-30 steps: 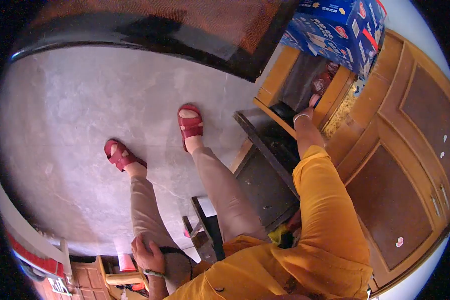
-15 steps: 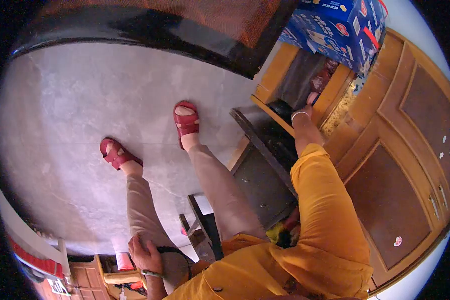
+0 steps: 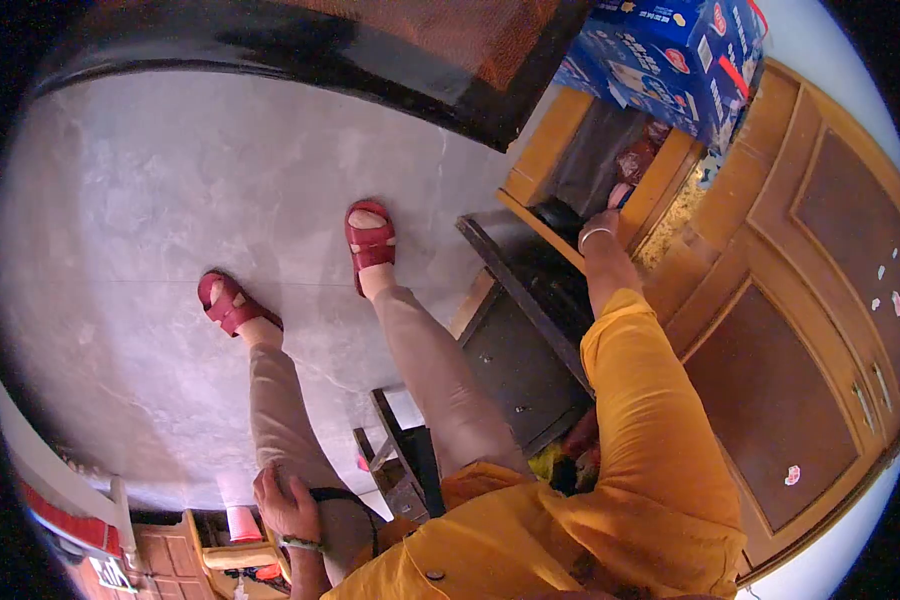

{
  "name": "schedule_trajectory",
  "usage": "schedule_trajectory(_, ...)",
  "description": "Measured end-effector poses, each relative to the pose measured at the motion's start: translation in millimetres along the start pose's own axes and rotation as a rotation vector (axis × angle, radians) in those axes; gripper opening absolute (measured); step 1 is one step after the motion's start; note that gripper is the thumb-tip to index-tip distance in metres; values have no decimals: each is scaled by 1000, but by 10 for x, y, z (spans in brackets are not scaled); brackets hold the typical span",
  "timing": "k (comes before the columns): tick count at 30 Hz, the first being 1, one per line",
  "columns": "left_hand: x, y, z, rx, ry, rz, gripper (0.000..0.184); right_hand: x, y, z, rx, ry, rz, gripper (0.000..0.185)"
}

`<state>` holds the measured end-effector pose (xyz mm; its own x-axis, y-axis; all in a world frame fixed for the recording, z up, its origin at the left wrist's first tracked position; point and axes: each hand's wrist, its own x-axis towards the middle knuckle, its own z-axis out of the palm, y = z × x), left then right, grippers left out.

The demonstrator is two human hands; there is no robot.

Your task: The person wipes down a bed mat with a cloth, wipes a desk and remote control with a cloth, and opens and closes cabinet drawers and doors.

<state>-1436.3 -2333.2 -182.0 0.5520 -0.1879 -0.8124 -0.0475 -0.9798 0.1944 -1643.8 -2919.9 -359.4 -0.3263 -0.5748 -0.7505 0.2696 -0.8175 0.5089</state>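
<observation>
My right hand (image 3: pixel 600 224) reaches over the front edge of an open wooden drawer (image 3: pixel 660 185), a white bracelet on its wrist. Its fingers are small and partly hidden, beside a small pink round item (image 3: pixel 620 194); whether they hold it is unclear. Reddish wrapped things (image 3: pixel 634 160) and a dark grey bag or sheet (image 3: pixel 598 160) lie in the drawer. A round black object (image 3: pixel 558 213) is just left of my hand. My left hand (image 3: pixel 288 507) rests on my left knee, fingers somewhat apart and holding nothing.
A blue printed box (image 3: pixel 660 65) sits above the drawer, next to a wooden cabinet (image 3: pixel 780 400). A dark-edged table (image 3: pixel 370 85) spans the top. Below the drawer is a dark stool or frame (image 3: pixel 525 300). A pink cup (image 3: pixel 242 524) stands at the lower left.
The view has shifted slightly. My right hand stays at the drawer beside the pink item with little visible change, and my left hand remains on my knee.
</observation>
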Motion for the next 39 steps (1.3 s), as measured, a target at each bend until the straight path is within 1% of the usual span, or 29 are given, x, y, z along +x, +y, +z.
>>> schedule_trajectory(2,-6,-9,14,-4,9,-10,41,228,-82,153,-1,36,79,57)
schedule_trajectory(4,-7,-24,21,-3,17,-12,40,743,-241,395,60,-100,159,56)
schedule_trajectory(7,-20,-20,34,-1,10,8,40,94,-25,-40,23,-153,-25,52)
schedule_trajectory(10,-20,-21,38,2,11,22,40,53,15,-49,94,-102,-17,48)
schedule_trajectory(12,-16,-4,37,1,10,42,40,142,-18,37,46,-3,20,44)
schedule_trajectory(14,-28,-6,47,6,7,33,41,90,4,64,46,58,-7,41)
schedule_trajectory(16,-41,-9,59,7,7,26,42,-78,55,0,89,82,-99,38)
schedule_trajectory(19,-38,-24,72,-14,11,21,42,-94,61,66,173,170,-84,36)
schedule_trajectory(22,-50,-59,64,-40,-3,6,42,-162,137,36,217,134,-169,35)
schedule_trajectory(25,-54,-58,65,-30,-9,-13,43,-552,202,-19,209,119,-204,41)
schedule_trajectory(28,-63,-83,95,-45,-1,-17,43,-577,89,451,313,529,-158,51)
schedule_trajectory(31,-74,-157,124,-84,-8,-15,42,-895,145,435,296,471,-110,58)
schedule_trajectory(34,-89,-190,131,-135,8,-10,42,-948,170,703,376,491,-105,59)
schedule_trajectory(35,-90,-220,134,-139,12,4,42,-1064,233,656,337,451,-118,58)
schedule_trajectory(38,-115,-289,165,-150,19,9,42,-1427,398,397,145,136,-162,51)
schedule_trajectory(39,-116,-308,178,-154,28,4,43,-1584,511,349,155,146,-256,41)
